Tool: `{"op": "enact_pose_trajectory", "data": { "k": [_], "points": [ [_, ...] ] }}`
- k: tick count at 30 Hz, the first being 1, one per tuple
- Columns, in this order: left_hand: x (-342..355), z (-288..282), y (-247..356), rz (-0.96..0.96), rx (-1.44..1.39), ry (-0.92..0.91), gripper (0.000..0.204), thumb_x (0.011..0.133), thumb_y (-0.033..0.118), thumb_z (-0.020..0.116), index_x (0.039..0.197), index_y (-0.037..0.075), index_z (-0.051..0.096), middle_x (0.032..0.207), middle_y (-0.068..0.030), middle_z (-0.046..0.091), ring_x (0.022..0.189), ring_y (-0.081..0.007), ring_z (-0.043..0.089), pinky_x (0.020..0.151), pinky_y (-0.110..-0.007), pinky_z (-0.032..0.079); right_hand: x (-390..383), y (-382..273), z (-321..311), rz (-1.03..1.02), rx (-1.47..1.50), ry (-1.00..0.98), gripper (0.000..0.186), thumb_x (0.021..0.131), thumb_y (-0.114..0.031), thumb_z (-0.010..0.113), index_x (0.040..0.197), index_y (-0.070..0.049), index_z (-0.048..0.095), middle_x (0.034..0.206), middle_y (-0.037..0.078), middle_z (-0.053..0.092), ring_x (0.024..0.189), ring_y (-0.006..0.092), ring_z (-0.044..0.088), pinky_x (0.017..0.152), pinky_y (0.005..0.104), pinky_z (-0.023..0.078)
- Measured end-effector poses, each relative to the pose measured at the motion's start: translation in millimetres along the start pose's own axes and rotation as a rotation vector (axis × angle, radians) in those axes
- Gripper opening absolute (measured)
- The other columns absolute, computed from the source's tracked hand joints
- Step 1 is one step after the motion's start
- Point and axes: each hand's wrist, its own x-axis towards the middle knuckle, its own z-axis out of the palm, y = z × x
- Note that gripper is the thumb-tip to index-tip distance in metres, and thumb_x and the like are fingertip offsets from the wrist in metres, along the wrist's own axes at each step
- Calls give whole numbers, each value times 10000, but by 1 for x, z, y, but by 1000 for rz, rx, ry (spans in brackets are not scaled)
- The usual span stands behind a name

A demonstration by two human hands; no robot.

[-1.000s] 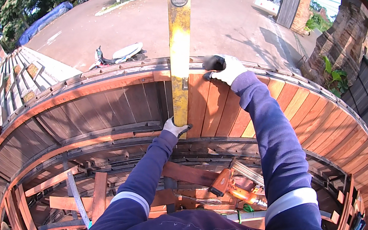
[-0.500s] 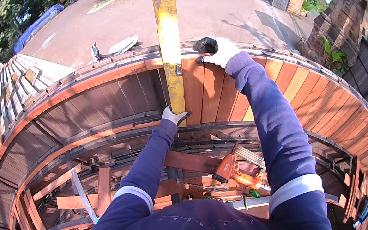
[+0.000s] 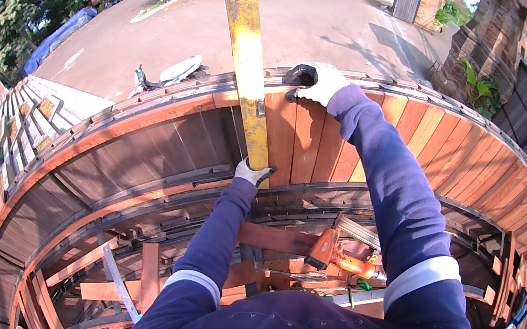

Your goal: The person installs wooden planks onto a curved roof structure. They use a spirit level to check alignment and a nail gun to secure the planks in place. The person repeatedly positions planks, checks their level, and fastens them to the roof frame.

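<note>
Fingers of the left hand (image 3: pixel 252 173) pinch the foot of a yellow spirit level (image 3: pixel 248 57); right hand (image 3: pixel 319 82) grips the curved top rim (image 3: pixel 428 98).

Nearest, an orange power tool (image 3: pixel 332 254) lies on the framing below the arms. The gloved left hand closes on the level's lower end, holding it upright against the red-brown planks (image 3: pixel 306 140); its top reaches far past the rim, so a slack pinch could, I judge, let it tip outward. The gloved right hand curls over the rim beside the level. Beyond lie a parked scooter (image 3: pixel 167 75) and paved yard (image 3: pixel 314 27), where a dropped level would land.
</note>
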Motion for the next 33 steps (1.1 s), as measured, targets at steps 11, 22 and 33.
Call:
{"op": "enact_pose_trajectory", "data": {
  "k": [11,22,33],
  "points": [
    [8,-8,-15,-113,15,-34,450,685,169,870,1042,-5,657,934,-55,707,819,-127,643,775,-286,524,6,-2,0,6,-106,-5,358,705,-301,808,1001,-122,713,921,82,714,866,218,665,776,347,513],
    [4,-5,-9,-9,30,41,311,685,81,861,916,4,669,795,-10,667,638,-89,584,592,-262,501,4,-4,2,63,10,-19,346,717,-197,830,1006,-61,698,871,52,709,778,130,626,680,296,508],
    [-1,1,2,-34,-35,20,314,700,21,830,960,-2,656,826,-41,682,654,-113,620,596,-257,517,7,8,1,2,-101,16,338,693,-292,817,982,-140,729,908,84,714,851,214,665,773,333,515]
  ]
}}
